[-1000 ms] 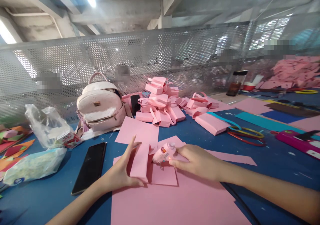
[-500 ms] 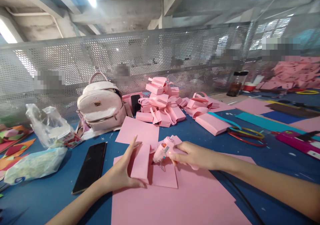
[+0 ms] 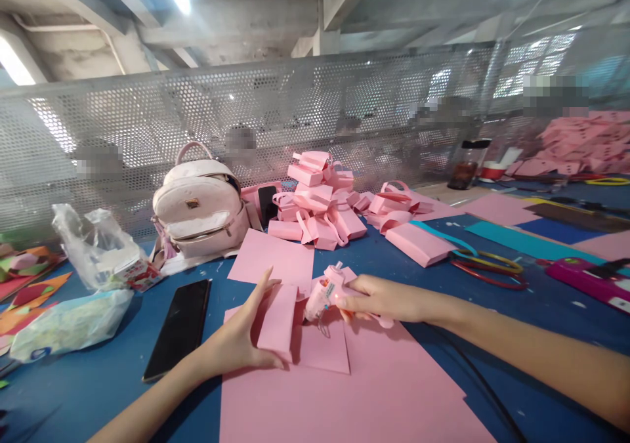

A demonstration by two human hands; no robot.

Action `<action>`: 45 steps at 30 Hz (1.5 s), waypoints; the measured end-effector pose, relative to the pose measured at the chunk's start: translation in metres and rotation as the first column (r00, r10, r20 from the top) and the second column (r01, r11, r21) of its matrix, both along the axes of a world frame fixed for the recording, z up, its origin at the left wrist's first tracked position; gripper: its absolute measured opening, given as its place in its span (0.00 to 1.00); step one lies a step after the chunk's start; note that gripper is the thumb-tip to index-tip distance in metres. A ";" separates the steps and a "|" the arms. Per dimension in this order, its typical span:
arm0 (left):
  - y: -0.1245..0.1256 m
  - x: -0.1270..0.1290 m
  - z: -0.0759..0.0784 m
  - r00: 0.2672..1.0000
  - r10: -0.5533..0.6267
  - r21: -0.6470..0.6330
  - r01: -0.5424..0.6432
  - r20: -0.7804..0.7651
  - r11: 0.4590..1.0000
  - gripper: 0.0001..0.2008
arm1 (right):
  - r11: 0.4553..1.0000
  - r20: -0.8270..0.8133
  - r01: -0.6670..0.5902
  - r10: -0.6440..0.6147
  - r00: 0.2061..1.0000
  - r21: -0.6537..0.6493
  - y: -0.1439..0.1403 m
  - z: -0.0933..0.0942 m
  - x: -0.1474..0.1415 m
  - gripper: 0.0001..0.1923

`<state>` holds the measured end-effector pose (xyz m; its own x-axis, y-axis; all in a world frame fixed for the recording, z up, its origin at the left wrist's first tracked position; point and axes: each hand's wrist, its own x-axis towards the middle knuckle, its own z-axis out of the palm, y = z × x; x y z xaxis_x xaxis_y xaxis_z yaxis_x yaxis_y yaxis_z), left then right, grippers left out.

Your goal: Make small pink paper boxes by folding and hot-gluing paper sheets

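Note:
My left hand (image 3: 249, 331) spans the folded pink paper (image 3: 278, 325), its thumb at the near end and fingers at the far end, holding the raised fold up. To the right of that fold, a flat panel of the paper lies on larger pink sheets (image 3: 374, 390). My right hand (image 3: 377, 298) is closed round the handle of a pink glue gun (image 3: 322, 297). The gun's nozzle points down and left, over the panel close to the fold. Whether its tip touches the paper I cannot tell. A black cord (image 3: 477, 371) runs from below my right forearm to the near edge.
A black phone (image 3: 177, 331) and plastic bags (image 3: 73, 325) lie at the left. Behind stand a pale backpack (image 3: 199, 200) and a heap of pink paper boxes (image 3: 319, 200). Right are a magenta tool (image 3: 590, 279), coloured strips (image 3: 522, 236) and a dark-lidded jar (image 3: 465, 167).
The glue gun in my right hand has shifted slightly right and up, a little away from the fold. My left hand keeps the folded paper in the same place.

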<state>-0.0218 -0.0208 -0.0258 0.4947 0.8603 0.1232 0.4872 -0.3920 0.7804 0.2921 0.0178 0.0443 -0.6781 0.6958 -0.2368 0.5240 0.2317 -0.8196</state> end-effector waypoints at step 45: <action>-0.018 0.019 0.019 0.990 -0.020 0.466 0.084 -0.140 0.881 0.11 | 0.975 0.006 0.175 -0.177 0.984 0.139 -0.041 0.001 0.010 0.27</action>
